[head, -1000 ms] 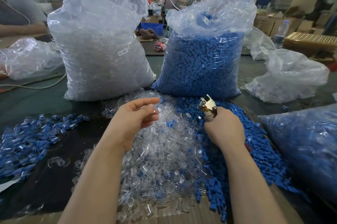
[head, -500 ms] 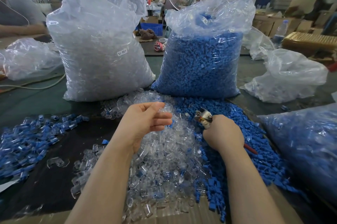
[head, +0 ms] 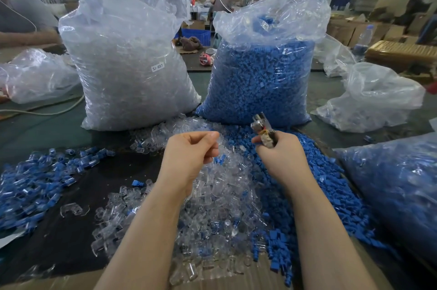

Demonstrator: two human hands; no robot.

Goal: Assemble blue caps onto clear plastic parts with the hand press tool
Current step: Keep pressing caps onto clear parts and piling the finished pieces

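Right hand (head: 281, 157) grips hand press tool (head: 262, 127).

Shiny metal press tool (head: 260, 123)

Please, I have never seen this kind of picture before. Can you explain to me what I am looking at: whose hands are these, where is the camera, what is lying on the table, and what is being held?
The camera sits on a person's head, looking down at their own hands. The right hand grips a small metal press tool. The left hand has curled fingers; whether it holds a part is unclear. Below lie loose clear plastic parts and blue caps. Left lies a pile of finished pieces. Behind stand two big bags, the clear-parts bag and the blue-caps bag.
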